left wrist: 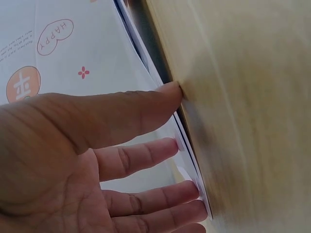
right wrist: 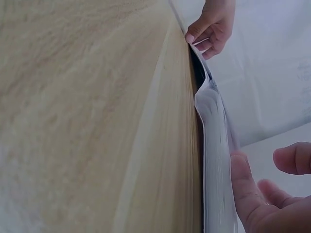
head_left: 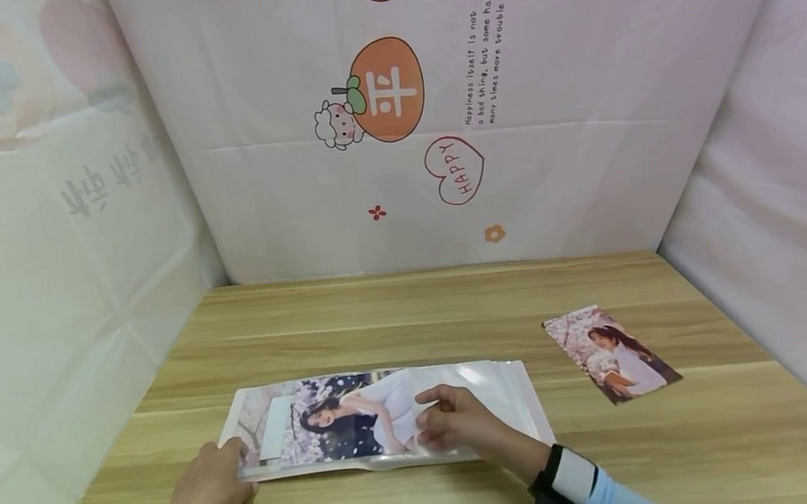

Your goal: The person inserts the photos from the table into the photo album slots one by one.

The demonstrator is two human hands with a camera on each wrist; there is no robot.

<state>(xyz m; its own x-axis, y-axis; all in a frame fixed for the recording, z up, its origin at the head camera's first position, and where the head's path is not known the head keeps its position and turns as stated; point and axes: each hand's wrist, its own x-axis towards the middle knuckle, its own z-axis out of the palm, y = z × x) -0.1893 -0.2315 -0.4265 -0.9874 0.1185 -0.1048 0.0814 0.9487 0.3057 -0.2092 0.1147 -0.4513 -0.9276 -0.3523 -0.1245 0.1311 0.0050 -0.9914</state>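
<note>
A long pouch with a glossy clear face and white edges lies across the table. Pictures of a person in white among pink blossoms show on its left and middle parts, beside a small white card. At the pouch's left end, my left hand pinches the edge, thumb at the side and fingers on top in the left wrist view. My right hand is over the middle, beside the picture's right end. In the right wrist view its thumb touches the pouch while another finger is raised.
A loose photo print of a person among blossoms lies on the wood-grain table, right of the pouch. Printed white cloth hangs at the back and along both sides. The pouch's near edge bulges upward in the right wrist view.
</note>
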